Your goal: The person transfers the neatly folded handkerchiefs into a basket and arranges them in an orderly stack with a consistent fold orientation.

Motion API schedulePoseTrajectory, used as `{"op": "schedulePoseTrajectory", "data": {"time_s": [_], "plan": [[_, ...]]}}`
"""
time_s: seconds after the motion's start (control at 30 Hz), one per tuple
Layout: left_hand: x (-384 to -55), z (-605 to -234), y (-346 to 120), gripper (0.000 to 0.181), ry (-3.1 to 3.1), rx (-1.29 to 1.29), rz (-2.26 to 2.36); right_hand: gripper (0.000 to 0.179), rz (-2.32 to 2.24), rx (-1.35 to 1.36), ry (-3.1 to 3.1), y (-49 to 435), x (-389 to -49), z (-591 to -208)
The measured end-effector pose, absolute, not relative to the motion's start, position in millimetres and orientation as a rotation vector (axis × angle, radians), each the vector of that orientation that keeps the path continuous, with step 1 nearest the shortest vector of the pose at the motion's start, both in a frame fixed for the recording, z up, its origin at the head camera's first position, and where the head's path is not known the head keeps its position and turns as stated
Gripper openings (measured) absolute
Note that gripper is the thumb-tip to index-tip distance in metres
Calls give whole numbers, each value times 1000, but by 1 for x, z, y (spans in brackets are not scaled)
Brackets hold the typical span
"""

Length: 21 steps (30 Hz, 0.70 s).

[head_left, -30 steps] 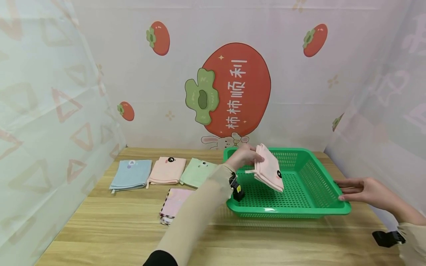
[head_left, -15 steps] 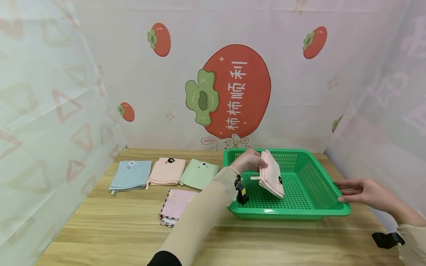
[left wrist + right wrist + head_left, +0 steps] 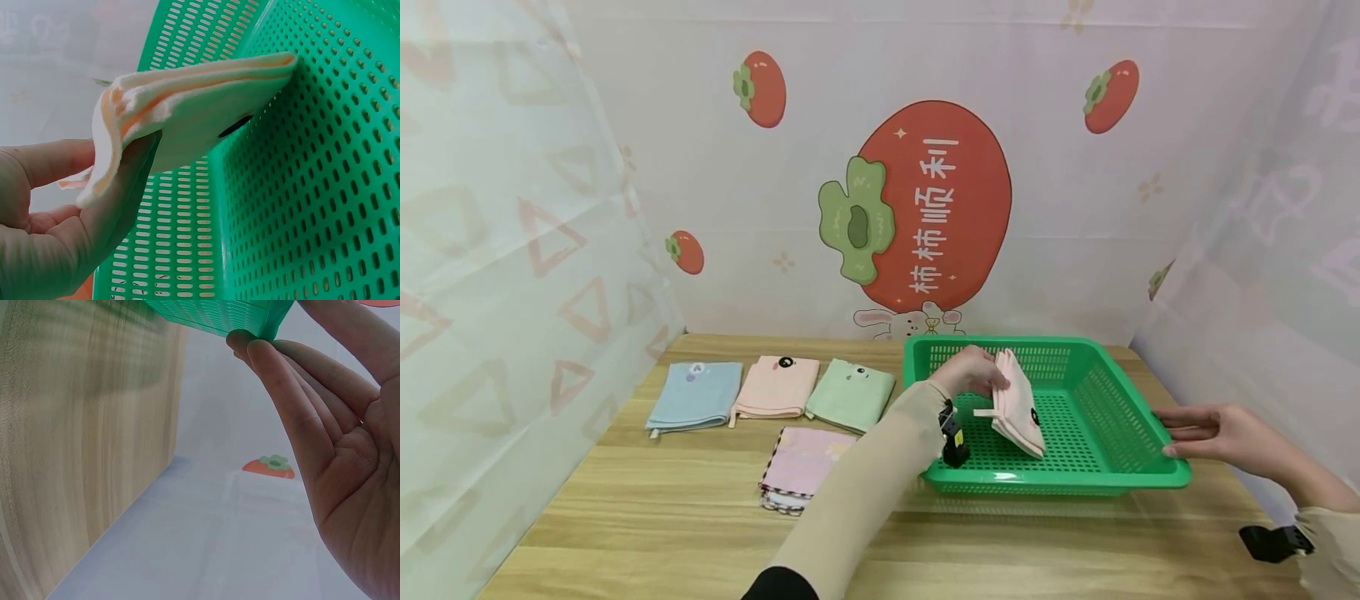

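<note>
My left hand pinches a folded pale pink towel by its edge, inside the green basket. The towel hangs tilted, with a black eye print and a small white loop showing. In the left wrist view, the thumb and fingers of my left hand hold the layered folds, and the towel's far corner overlaps the perforated basket floor. At the basket's right end, my right hand grips the rim. The right wrist view has its fingers under the rim and the thumb above.
Left of the basket, a blue folded towel, a peach one and a green one lie in a row. A pink-purple cloth with checked trim lies before them, partly behind my left sleeve. Printed curtains surround the wooden table.
My left hand has moved down and slightly right, bringing the pink towel lower into the basket. My right hand has stayed at the rim.
</note>
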<state>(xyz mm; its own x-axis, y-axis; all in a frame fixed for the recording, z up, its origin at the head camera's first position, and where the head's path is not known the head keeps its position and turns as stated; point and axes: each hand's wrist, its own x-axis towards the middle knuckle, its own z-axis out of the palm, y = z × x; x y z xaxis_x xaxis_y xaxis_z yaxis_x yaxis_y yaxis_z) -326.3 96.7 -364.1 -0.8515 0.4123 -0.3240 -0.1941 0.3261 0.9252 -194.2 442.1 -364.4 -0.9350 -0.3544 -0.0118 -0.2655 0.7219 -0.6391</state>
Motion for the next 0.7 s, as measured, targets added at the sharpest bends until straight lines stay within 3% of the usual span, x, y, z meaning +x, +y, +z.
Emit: {"op": "schedulePoseTrajectory", "data": {"time_s": [0.23, 0.5, 0.7], "plan": [[-325, -364, 97, 24, 2124, 149, 1511, 54, -1002, -537, 2793, 442, -195, -366], [-323, -363, 98, 23, 2197, 82, 1463, 53, -997, -522, 2813, 442, -194, -367], [-322, -362, 97, 10, 2222, 82, 1444, 52, -997, -543, 2821, 442, -195, -366]]}}
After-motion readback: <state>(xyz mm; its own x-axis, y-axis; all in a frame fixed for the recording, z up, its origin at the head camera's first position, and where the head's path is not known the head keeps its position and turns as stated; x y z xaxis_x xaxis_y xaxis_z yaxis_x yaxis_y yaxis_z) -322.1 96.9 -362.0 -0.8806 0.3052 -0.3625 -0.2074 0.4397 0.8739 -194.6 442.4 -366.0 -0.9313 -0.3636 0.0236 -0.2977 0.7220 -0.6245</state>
